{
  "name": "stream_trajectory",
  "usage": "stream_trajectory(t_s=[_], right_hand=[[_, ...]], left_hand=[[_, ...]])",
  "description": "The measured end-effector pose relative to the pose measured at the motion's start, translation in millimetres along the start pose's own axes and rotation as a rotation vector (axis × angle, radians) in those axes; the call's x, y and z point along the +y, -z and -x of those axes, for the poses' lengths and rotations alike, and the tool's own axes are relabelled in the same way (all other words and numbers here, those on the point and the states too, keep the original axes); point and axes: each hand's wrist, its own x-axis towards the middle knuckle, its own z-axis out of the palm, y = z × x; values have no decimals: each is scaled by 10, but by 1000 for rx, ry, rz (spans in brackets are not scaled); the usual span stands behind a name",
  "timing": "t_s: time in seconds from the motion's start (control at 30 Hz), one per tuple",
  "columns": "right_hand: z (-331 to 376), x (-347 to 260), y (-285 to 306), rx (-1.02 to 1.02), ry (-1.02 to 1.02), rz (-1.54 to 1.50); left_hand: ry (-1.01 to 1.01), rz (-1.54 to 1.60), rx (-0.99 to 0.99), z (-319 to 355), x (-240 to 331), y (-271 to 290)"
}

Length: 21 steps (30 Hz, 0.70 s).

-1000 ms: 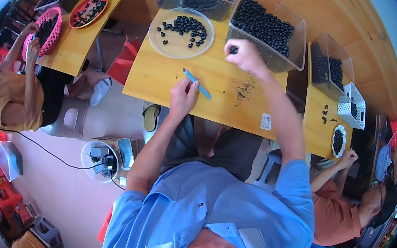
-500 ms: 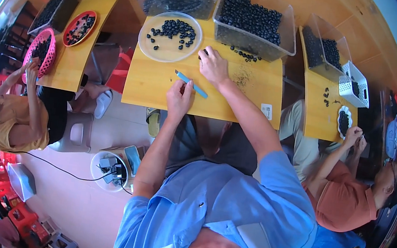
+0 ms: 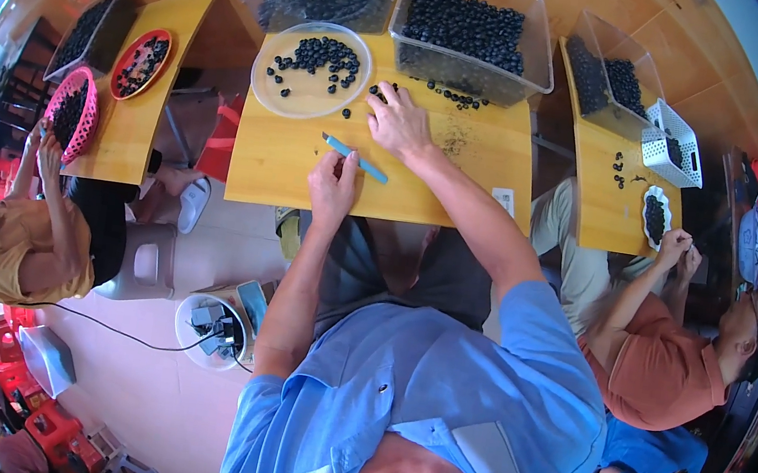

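Observation:
My left hand [image 3: 332, 183] is closed around a slim blue-handled knife [image 3: 370, 169], over the near part of the yellow table [image 3: 264, 164]. The knife's short dark tip points left and away from me. Farther off, my right hand [image 3: 400, 128] reaches over the tabletop, thumb and fingers apart. Its fingertips touch or nearly touch a few small, round, black pieces [image 3: 384, 92], partly covered by the fingers. One loose black piece [image 3: 346, 114] lies left of this hand. Beside it stands a round translucent tray [image 3: 268, 96] with many similar pieces.
Two clear bins, the left bin [image 3: 317, 20] and right bin [image 3: 463, 73], hold black pieces at the back. Crumbs [image 3: 456, 139] and a white label [image 3: 503, 201] lie to the right. People work at side tables. A white bucket [image 3: 185, 326] with devices stands on the floor.
My right hand's fingers have spread from a tighter curl, and black pieces now show at the fingertips. A loose piece now lies outside the tray. The whole view has shifted slightly.

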Motion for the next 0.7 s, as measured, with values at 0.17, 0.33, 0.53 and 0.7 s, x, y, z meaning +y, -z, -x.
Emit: stream_trajectory(t_s=[0.17, 0.33, 0.53, 0.7], right_hand=[[-31, -47, 272, -250, -72, -59], [-38, -42, 531, -382, -110, -111], [-61, 10, 773, -357, 7, -113], [-474, 78, 1453, 30, 193, -176]], left_hand=[[-13, 50, 38, 6, -41, -28], [-32, 36, 33, 6, -25, -21], [-22, 11, 14, -10, 24, 5], [-27, -52, 18, -23, 49, 41]])
